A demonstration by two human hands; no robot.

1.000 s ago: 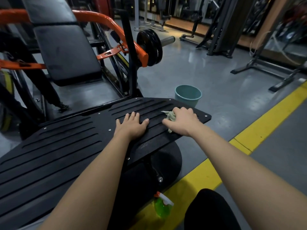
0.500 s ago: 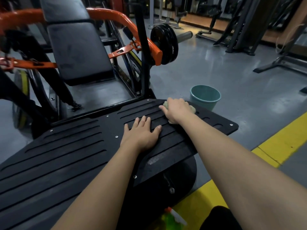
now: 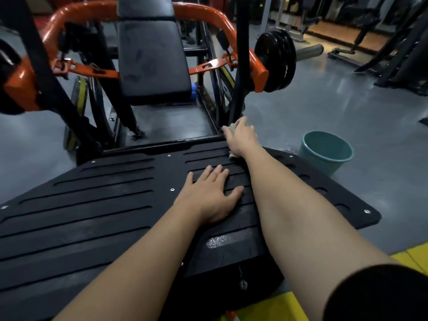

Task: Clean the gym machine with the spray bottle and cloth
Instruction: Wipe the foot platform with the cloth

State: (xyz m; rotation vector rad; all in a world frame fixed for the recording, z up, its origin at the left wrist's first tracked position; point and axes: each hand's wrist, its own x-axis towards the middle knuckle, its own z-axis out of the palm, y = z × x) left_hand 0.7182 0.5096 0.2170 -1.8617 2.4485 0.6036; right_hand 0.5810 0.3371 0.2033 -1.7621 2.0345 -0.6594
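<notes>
The gym machine has a black ribbed footplate (image 3: 97, 205) in front of me and a black padded seat (image 3: 150, 66) inside an orange frame (image 3: 203, 15) beyond. My left hand (image 3: 212, 198) lies flat on the footplate, fingers straight. My right hand (image 3: 242, 135) reaches to the plate's far edge and holds a pale green cloth (image 3: 232, 128) against the foot of a black upright. Only the orange tip of the spray bottle (image 3: 230, 315) shows at the bottom edge.
A teal bucket (image 3: 325, 151) stands on the grey floor right of the footplate. Black weight plates (image 3: 275, 59) hang on the machine's right arm. A yellow floor stripe (image 3: 412, 258) runs at the lower right. More gym racks stand at the back right.
My right hand has slid the cloth forward across the footplate to its far edge. The view has moved forward and left; the spray bottle has dropped almost out of frame. My left hand stays flat.
</notes>
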